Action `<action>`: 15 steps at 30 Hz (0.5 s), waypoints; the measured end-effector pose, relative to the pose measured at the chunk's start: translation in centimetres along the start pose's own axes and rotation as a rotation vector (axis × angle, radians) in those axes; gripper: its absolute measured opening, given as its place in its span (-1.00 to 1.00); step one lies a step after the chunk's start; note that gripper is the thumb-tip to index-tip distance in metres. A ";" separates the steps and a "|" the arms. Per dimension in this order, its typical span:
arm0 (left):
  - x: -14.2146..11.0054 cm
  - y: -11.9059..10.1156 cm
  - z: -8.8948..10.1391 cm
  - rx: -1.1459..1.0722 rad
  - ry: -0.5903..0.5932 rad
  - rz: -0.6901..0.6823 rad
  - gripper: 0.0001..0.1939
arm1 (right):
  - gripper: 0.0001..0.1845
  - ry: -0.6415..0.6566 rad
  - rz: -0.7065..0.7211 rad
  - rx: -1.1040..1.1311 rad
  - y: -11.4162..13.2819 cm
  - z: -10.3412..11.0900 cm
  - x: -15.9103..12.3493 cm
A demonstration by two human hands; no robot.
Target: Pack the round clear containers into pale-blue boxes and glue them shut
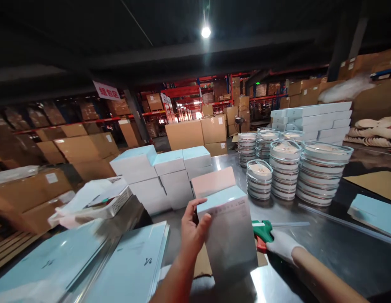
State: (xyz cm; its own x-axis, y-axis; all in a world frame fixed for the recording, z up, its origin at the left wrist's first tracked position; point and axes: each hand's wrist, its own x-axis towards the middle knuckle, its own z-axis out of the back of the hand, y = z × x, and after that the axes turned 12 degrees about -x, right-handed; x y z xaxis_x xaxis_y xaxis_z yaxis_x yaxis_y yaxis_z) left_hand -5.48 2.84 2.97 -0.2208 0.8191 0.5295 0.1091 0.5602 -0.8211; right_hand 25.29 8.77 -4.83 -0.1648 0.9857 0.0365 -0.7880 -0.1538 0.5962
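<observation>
Steadying a blue-topped carton (pixel 228 235) by its upper corner, glue gun (pixel 262 230) beside it.
Carton is gripped, roughly upright, by the bare left hand (pixel 193 229), thumb on the printed front, fingers over the top edge; contact of its base with the steel tabletop (pixel 324 261) cannot be told. Gun handle is clasped in the white-gloved right hand (pixel 283 245); nozzle hidden behind the carton, trigger pull unclear. Pinkish flap (pixel 214 181) stands raised just beyond the left fingers. Gluing of the carton is judged to be in hand; a steady left grip, a controlled bead, then prompt pressing of the flap would seem to be called for. Beyond the left grip, similar cartons (pixel 143 189) are stacked; beyond the right, clear round dishes (pixel 285 172).
</observation>
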 end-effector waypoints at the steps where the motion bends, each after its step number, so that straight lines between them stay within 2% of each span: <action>1: 0.0 -0.1 0.2 -0.043 -0.011 0.017 -0.34 | -0.78 0.022 -0.018 -0.019 0.2 -0.1 -0.2; 3: 0.0 -0.5 0.3 -0.124 -0.032 0.053 -0.33 | -0.81 0.067 -0.078 -0.077 0.8 0.0 -0.5; 6: 0.1 -1.3 0.0 -0.226 -0.049 0.083 -0.34 | -0.70 0.086 -0.133 -0.113 1.2 0.1 -0.6; 12: 0.3 -2.4 0.0 -0.306 -0.078 0.059 -0.37 | -0.63 0.095 -0.274 0.066 0.2 -0.5 -0.6; 13: 0.3 -2.5 0.0 -0.307 -0.074 0.060 -0.37 | -0.58 0.062 -0.277 0.078 0.2 -0.3 -0.9; 14: 0.3 -2.6 0.0 -0.307 -0.070 0.063 -0.37 | -0.52 -0.025 -0.268 0.083 0.3 0.1 -1.2; 15: 0.3 -2.7 0.0 -0.307 -0.065 0.067 -0.37 | -0.45 -0.166 -0.252 0.081 0.5 0.6 -1.6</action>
State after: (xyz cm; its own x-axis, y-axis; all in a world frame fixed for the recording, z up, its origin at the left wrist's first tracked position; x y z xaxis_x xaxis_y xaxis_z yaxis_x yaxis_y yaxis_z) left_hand -5.85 1.57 5.30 -0.2639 0.8514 0.4534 0.4105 0.5245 -0.7459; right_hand 25.52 7.16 -4.05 0.1339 0.9910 0.0058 -0.7405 0.0962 0.6651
